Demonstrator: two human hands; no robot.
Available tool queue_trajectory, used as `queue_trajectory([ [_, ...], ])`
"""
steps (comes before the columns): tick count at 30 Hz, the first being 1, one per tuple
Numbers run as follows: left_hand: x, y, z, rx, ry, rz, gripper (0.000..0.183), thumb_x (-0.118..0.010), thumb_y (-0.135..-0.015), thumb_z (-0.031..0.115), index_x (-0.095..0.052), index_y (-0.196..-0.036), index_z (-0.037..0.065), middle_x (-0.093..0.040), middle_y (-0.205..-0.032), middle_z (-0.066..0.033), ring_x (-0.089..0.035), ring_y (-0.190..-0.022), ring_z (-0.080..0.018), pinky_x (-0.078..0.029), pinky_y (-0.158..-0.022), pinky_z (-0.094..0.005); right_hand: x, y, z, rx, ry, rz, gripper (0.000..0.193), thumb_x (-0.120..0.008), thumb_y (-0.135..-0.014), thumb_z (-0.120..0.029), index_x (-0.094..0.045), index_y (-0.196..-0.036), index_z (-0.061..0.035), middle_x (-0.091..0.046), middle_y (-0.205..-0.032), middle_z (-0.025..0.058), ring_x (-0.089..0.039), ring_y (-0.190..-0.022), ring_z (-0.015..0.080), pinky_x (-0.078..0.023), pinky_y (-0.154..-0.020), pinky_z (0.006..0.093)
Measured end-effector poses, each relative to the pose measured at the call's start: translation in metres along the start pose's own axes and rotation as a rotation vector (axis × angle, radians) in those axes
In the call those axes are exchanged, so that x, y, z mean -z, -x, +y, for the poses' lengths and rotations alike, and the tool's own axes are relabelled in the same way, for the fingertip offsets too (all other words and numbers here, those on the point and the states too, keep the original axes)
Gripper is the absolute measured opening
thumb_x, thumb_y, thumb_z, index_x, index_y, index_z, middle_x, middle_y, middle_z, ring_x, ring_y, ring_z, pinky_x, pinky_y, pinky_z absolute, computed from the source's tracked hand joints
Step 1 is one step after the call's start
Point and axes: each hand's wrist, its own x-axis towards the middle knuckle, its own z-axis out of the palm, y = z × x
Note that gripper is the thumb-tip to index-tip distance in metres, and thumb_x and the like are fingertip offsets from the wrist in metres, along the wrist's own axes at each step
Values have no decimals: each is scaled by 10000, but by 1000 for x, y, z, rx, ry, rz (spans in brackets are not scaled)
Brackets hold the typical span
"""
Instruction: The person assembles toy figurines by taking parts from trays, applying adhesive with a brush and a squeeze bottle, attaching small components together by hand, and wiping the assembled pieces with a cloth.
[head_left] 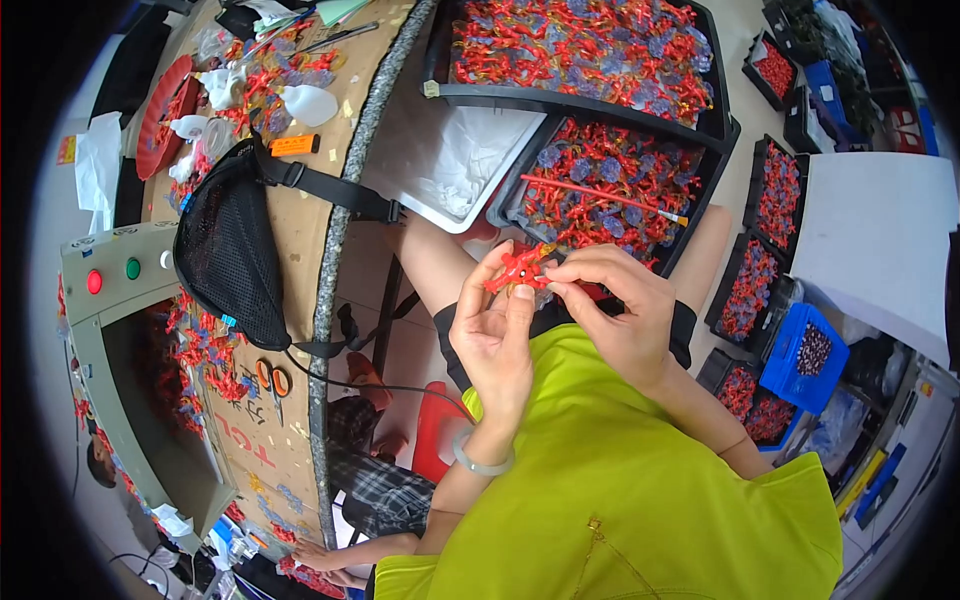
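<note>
My left hand (497, 335) holds a small red plastic figurine (520, 268) between thumb and fingers, above my lap. An amber-yellow tip sticks up from the figurine, and a small dark-and-white spot like an eye shows on it. My right hand (618, 300) is closed in a pinch against the figurine's right side; whatever is between its fingertips is too small or hidden to make out. Just beyond my hands, a black tray (672, 262) is filled with similar red figurines with purple and amber parts. A red-handled brush (605, 195) lies across it.
Behind stands a larger full tray (570, 97), beside a white bin (450, 150) lined with plastic. The workbench (300, 225) at left carries a black mesh bag (235, 245), orange-handled scissors (273, 378), bottles and a grey machine (120, 275). Another person's hand (318, 558) works lower left. More trays (775, 195) line the right.
</note>
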Motion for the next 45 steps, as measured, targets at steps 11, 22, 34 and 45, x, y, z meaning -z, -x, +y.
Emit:
queue_trajectory([
  [11,-16,8,-16,-139,-161,-1,276,-535,-902,-55,-471,-1169,-77,-582,-1102,-117,-601,-979,-158,-492,-858,-253,-1,10,8,-248,-221,72,163,-638,-769,115,-582,-894,27,-601,-907,76,-570,-798,108,-462,-729,224],
  [22,-16,8,-12,-218,-440,-11,263,-544,-874,-75,-510,-1134,-80,-543,-1042,-85,-600,-951,-152,-513,-817,-259,10,-3,7,83,-2,22,198,-647,-666,108,-539,-771,-20,-599,-769,68,-602,-679,171,-491,-575,274],
  [34,-16,12,-14,-228,-388,12,253,-550,-870,-76,-511,-1119,-86,-525,-1045,-76,-598,-917,-135,-500,-814,-245,4,5,3,32,-109,69,214,-621,-690,131,-482,-753,-19,-585,-766,88,-573,-708,168,-476,-642,264],
  [45,-18,14,-10,-161,-288,23,248,-550,-877,-65,-507,-1120,-81,-607,-1008,-95,-602,-908,-114,-487,-792,-227,4,6,-5,-150,-219,56,247,-610,-721,138,-426,-735,-26,-573,-747,81,-568,-700,126,-474,-671,247],
])
